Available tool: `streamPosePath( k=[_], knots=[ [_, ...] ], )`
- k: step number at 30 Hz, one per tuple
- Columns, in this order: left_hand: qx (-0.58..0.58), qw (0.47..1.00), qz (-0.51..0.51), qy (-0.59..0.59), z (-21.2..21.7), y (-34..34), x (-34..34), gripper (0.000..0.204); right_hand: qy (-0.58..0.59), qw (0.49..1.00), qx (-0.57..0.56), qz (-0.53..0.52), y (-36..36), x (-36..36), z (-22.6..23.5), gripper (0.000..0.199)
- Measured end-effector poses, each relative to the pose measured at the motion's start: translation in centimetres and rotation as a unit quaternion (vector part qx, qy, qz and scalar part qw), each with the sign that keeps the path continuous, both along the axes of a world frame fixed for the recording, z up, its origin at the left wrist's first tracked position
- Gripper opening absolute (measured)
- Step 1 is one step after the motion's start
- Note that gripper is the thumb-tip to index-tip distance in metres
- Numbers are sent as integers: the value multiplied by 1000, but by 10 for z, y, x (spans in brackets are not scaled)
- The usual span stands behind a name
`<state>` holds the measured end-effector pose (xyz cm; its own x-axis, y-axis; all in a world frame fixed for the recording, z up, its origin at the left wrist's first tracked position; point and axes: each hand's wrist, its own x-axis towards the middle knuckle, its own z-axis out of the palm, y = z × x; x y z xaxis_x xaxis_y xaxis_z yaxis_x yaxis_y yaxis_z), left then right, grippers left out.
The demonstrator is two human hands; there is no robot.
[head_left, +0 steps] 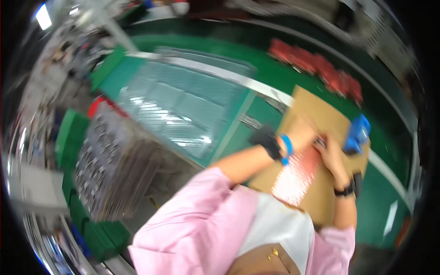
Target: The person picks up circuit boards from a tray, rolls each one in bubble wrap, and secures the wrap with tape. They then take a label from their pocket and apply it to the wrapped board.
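A pink bubble-wrap bag (298, 178) lies lengthwise on a brown cardboard sheet (341, 176), its near end close to my body. At the far end of the bag my two hands come together. My left hand (303, 131) has its fingers curled in from the left, blurred by motion. From the right, my right hand (331, 153) pinches at the bag's end. Between the fingertips shows a small dark, shiny part (321, 141), too blurred to name. What the left fingers grip is hidden.
A blue tape dispenser (357, 134) stands at the cardboard's right edge. Several filled pink bags (316, 66) lie in a row beyond. Clear plastic trays (178, 103) cover the green table to the left. A tall tray stack with small parts (114, 160) stands at far left.
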<state>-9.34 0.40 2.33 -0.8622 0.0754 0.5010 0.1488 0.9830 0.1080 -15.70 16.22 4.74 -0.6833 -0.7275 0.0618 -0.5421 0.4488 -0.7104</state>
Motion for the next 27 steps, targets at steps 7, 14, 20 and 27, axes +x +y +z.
streamPosePath(
  k=[7, 14, 20, 27],
  knots=[
    [316, 933, -129, -118, -10, -11, -7, 24, -52, 989, -128, 43, 2, 1, -21, 27],
    [130, 983, -77, -106, 14, -2, 1, 20, 123, 985, -115, -27, 21, -4, -30, 30],
    [114, 978, -53, -165, 18, -7, -8, 19, -65, 997, -32, 36, 17, -37, -25, 37],
    [232, 949, -72, -202, 11, -12, -14, 17, -30, 997, -71, 10, 11, -24, -32, 42]
  ],
)
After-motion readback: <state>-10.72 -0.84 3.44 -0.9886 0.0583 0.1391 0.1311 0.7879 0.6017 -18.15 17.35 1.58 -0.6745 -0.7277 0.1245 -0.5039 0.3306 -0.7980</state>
